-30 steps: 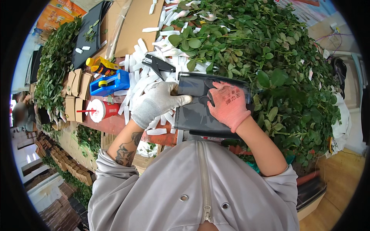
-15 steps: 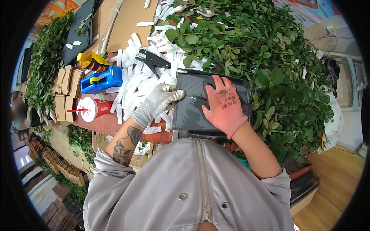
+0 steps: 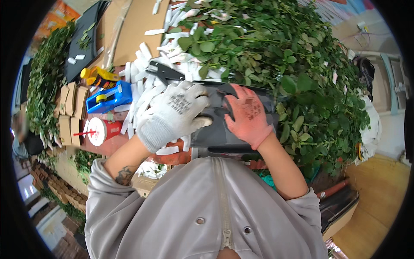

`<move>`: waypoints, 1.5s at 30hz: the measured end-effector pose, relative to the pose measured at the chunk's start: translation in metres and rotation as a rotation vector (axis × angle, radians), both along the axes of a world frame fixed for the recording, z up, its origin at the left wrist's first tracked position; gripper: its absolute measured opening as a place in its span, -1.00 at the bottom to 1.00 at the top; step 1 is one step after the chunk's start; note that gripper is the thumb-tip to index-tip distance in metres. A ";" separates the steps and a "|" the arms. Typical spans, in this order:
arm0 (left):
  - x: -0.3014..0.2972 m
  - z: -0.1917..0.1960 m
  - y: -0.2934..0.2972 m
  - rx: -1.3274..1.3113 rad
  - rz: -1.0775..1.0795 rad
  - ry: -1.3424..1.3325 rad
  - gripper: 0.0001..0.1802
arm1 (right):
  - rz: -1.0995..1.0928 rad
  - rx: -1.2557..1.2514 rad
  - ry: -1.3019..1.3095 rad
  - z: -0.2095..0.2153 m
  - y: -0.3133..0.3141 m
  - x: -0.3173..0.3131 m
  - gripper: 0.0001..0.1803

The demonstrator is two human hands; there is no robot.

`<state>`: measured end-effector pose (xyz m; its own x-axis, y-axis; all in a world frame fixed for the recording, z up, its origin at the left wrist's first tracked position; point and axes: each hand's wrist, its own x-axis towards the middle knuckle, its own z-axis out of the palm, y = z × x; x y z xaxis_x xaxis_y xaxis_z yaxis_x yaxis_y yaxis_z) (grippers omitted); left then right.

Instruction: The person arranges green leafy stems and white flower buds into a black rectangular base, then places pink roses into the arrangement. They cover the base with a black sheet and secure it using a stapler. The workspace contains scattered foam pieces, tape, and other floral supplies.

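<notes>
A person in a grey zip-up top works at a red-topped table (image 3: 113,144), both gloved hands on a dark grey flat sheet (image 3: 217,131) that lies just in front of the chest at the table's near edge. The left hand (image 3: 172,113), in a white knit glove, rests knuckles-up over the sheet's left side with fingers curled and the thumb pressed along its surface; whether it grips the sheet's edge cannot be told. The right hand (image 3: 248,114), in a pink glove, lies nearly flat and spread on the sheet's middle, palm down, holding nothing. A dense heap of green leafy branches (image 3: 297,64) crowds the table to the right and behind the sheet, touching its far edge. To the left lies a drift of white paper strips (image 3: 144,93), with a black hand tool (image 3: 161,73) on top, a blue tape dispenser (image 3: 108,97) beside it, and a red-and-white tape roll (image 3: 98,131) nearer the person.
</notes>
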<state>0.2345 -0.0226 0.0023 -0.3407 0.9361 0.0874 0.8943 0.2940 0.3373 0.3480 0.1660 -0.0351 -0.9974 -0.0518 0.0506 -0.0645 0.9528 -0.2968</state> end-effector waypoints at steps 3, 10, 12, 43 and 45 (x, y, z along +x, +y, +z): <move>0.003 -0.005 0.005 0.005 -0.033 0.064 -0.70 | 0.003 0.034 -0.034 0.006 -0.001 -0.003 -0.52; 0.013 -0.009 0.014 -0.042 0.081 -0.029 -0.76 | -0.137 0.278 -0.293 0.026 0.054 0.033 -0.33; 0.012 -0.008 0.016 -0.041 0.077 -0.045 -0.77 | -0.071 0.235 -0.288 0.035 0.074 0.048 -0.40; 0.001 -0.017 0.015 0.045 -0.012 0.083 -0.85 | -0.149 0.210 -0.099 0.011 0.088 0.054 -0.65; 0.003 -0.023 0.012 0.075 0.008 0.113 -0.85 | -0.162 0.179 -0.161 0.019 0.084 0.049 -0.67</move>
